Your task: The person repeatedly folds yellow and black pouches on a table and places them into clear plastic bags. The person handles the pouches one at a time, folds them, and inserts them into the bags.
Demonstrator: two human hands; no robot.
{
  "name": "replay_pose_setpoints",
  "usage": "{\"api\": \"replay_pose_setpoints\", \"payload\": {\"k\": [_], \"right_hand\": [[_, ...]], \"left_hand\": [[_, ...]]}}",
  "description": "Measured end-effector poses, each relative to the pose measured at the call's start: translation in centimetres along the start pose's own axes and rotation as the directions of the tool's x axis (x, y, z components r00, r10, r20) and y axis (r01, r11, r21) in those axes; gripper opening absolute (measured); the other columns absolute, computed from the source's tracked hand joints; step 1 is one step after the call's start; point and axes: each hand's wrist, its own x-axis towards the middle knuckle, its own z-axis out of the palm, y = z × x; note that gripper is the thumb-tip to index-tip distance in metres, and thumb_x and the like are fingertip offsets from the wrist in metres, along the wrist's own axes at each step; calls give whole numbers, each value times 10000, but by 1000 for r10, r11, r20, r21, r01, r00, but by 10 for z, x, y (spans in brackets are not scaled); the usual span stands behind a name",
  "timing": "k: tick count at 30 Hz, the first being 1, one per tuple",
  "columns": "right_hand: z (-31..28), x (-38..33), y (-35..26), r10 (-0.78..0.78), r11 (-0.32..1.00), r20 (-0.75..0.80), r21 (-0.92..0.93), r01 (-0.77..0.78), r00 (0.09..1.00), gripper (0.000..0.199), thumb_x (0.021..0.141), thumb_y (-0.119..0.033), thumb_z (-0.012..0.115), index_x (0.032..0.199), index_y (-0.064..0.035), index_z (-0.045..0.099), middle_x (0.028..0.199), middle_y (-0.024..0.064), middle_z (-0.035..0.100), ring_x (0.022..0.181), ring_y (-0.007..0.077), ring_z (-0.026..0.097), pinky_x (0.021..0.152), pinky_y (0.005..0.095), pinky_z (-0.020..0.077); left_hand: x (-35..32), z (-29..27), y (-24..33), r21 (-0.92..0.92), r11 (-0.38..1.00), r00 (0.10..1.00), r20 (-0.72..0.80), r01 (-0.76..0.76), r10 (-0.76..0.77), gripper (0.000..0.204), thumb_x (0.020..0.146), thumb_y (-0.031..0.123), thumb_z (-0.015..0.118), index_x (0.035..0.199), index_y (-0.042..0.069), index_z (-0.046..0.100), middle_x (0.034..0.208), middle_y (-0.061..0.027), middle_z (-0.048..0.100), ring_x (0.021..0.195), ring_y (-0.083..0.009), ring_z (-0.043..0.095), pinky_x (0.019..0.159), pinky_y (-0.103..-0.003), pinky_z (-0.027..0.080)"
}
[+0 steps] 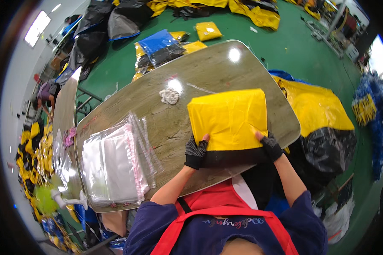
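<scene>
A folded yellow and black plastic sheet (pixel 230 119) forms a flat squarish bundle at the near right part of the table. My left hand (pixel 196 153), in a dark fingerless glove, grips its near left corner, thumb on top. At the near right corner my right hand (pixel 270 144), gloved the same way, holds it with the thumb pressed on the yellow face. The other fingers of both hands are hidden beneath. To the left lies a stack of clear plastic bags (pixel 112 163), and a crumpled white cloth (pixel 169 96) sits beyond my left hand.
The wood-patterned table (pixel 225 63) has rounded corners. Packed yellow, black and blue bundles (pixel 159 46) lie on the green floor (pixel 276 46) beyond it. A large yellow and black sheet (pixel 321 106) is heaped at the right. Another person (pixel 47 94) bends over at the far left.
</scene>
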Motion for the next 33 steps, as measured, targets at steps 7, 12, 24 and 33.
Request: {"api": "replay_pose_setpoints", "payload": {"k": [7,12,24,33], "right_hand": [[-16,8,8,159,986,-40,48,-157,986,474,806,-125,694,1240,-11,540,1155,87,618,1014,193,596,864,299,478],[-27,13,9,192,981,31,19,-193,981,470,833,-120,657,1265,2,516,1183,109,607,1046,223,595,896,327,477],[-19,5,4,216,975,30,54,-217,976,491,839,-132,648,1283,10,494,1187,130,603,1045,250,597,908,343,477],[9,-5,-13,147,987,71,-77,-141,987,584,794,-112,669,1319,17,449,1185,129,597,1021,241,604,908,329,473]], "left_hand": [[129,-77,-9,783,617,940,-143,-85,311,363,870,455,545,974,125,655,760,-186,644,734,-351,635,648,-451,491],[137,-152,-64,302,932,966,-99,-200,240,112,825,148,626,892,66,586,780,-122,639,748,-266,632,679,-356,491],[-73,-330,-109,872,489,999,-35,13,37,447,951,351,431,1376,212,448,1497,-83,314,1364,-386,271,1109,-541,162],[-53,-139,-31,700,538,882,395,-470,257,394,919,212,440,1298,139,519,1413,-146,415,1327,-382,335,1100,-557,165]]}}
